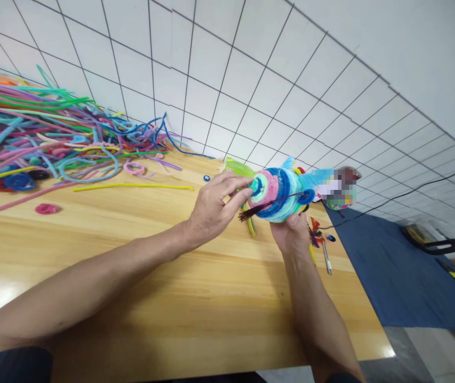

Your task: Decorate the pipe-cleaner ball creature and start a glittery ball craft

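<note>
A round craft piece (277,192), coiled in blue, pink and turquoise bands, is held above the wooden table (179,303). My left hand (221,205) pinches its small blue-green tip at the left end. Under and behind the piece, my right hand (292,231) supports it, with most of its fingers hidden. A dark tassel (251,213) hangs at the front on a thin cord, near a round blue disc (306,197). Light blue parts stick out at the top and right.
Many coloured fuzzy stems (64,138) are heaped at the back left. A yellow stem (132,186), a pink coil (47,208) and a small blue disc (207,178) lie on the table. A pen (327,258) lies at the right, beside a dark blue surface (403,276). A tiled wall stands behind.
</note>
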The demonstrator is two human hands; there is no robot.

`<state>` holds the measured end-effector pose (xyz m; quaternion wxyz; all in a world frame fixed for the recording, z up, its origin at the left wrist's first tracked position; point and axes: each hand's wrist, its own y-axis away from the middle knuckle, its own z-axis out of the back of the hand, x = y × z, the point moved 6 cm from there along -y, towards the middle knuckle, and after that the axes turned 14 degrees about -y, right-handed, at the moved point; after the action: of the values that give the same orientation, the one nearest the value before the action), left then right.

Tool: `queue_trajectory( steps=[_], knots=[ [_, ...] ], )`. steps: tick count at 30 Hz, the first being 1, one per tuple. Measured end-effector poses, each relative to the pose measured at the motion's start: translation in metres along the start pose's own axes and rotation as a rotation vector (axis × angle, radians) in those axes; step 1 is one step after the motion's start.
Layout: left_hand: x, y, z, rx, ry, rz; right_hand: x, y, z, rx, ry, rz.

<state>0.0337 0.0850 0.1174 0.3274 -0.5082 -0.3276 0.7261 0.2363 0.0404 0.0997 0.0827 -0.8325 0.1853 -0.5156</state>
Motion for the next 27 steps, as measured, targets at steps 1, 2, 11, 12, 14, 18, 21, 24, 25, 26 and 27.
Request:
queue_trajectory(
  steps=[1, 2, 11, 12, 14, 18, 21, 24, 25, 26, 27],
  knots=[
    [0.000, 0.000, 0.000, 0.006, 0.016, 0.013, 0.000, 0.000, 0.001, 0.003, -0.005, -0.005],
    [0.001, -0.001, 0.000, 0.009, 0.039, 0.031, 0.000, 0.000, 0.002, 0.003, -0.012, -0.013],
    [0.032, 0.010, -0.041, 0.393, 0.507, 0.526, -0.011, -0.008, 0.021, 0.002, -0.112, -0.172],
    [0.034, 0.015, -0.048, 0.448, 0.580, 0.581, -0.013, -0.009, 0.022, 0.005, -0.125, -0.183],
    [0.036, 0.024, -0.059, 0.528, 0.686, 0.664, -0.016, -0.011, 0.026, 0.001, -0.144, -0.219],
    [0.030, 0.039, -0.070, 0.655, 0.788, 0.708, -0.026, -0.012, 0.036, -0.047, -0.163, -0.279],
    [0.028, 0.045, -0.073, 0.660, 0.843, 0.717, -0.035, -0.012, 0.041, -0.076, -0.175, -0.312],
    [0.031, 0.047, -0.074, 0.614, 0.896, 0.725, -0.048, -0.011, 0.041, -0.036, -0.182, -0.404],
    [0.032, 0.046, -0.073, 0.592, 0.920, 0.728, -0.052, -0.011, 0.041, -0.013, -0.180, -0.435],
    [0.033, 0.045, -0.072, 0.567, 0.945, 0.733, -0.055, -0.012, 0.042, 0.004, -0.176, -0.452],
    [0.034, 0.044, -0.071, 0.542, 0.969, 0.740, -0.058, -0.013, 0.044, 0.011, -0.166, -0.452]
  ],
)
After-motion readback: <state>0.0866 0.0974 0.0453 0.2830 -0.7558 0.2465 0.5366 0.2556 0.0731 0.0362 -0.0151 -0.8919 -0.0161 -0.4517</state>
